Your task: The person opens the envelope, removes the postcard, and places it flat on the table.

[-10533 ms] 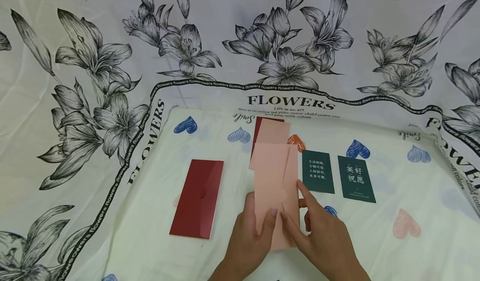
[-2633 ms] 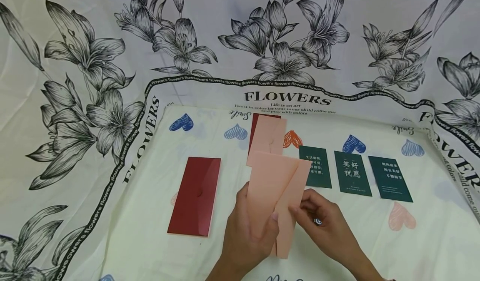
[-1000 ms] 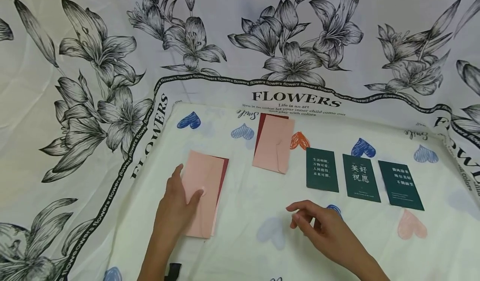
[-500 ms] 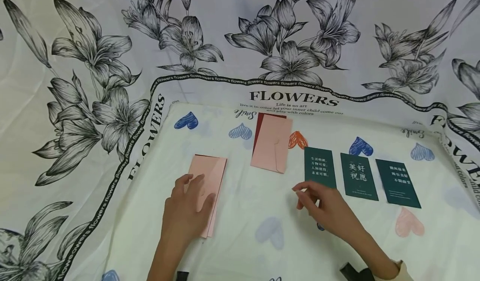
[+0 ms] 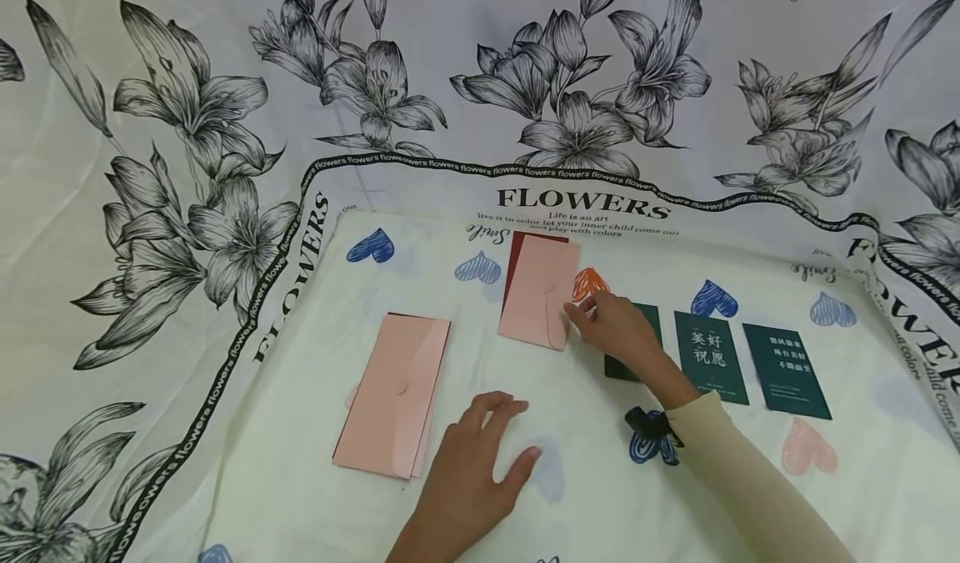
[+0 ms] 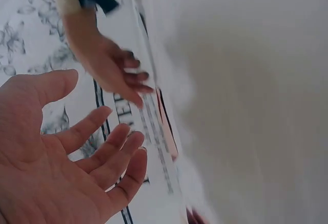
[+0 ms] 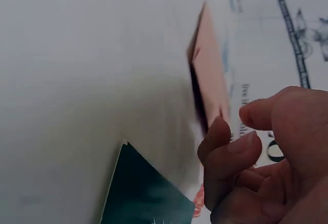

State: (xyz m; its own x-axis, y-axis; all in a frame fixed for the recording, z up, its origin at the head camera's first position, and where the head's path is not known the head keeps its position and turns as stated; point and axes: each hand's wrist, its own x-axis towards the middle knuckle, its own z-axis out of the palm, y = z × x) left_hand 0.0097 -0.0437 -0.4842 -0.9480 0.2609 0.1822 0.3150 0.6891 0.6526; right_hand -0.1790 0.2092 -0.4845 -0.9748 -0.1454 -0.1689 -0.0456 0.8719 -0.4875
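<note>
At the back of the cloth, a pink envelope (image 5: 538, 288) lies over a dark red envelope (image 5: 513, 264) that shows along its left and top edges. My right hand (image 5: 618, 329) reaches to the pink envelope's right edge, fingertips right at it. In the right wrist view its fingers are loosely bent, with the thumb apart and nothing between them. My left hand (image 5: 476, 471) hovers over the front middle, fingers spread and holding nothing. Left of it lies another pink envelope (image 5: 390, 388), stacked on others, with a thin red edge showing at the top.
My right forearm passes over a dark green printed card (image 5: 621, 369), partly hidden. Two more green cards, a middle card (image 5: 712, 363) and a right card (image 5: 787, 371), lie in a row beside it. A heart-printed cloth (image 5: 285, 496) covers the surface.
Earlier, both hands held a pink envelope at the centre; the left hand laid it on the left stack, then let go and moved right. The right hand reached to the back envelopes. A third green card appeared.
</note>
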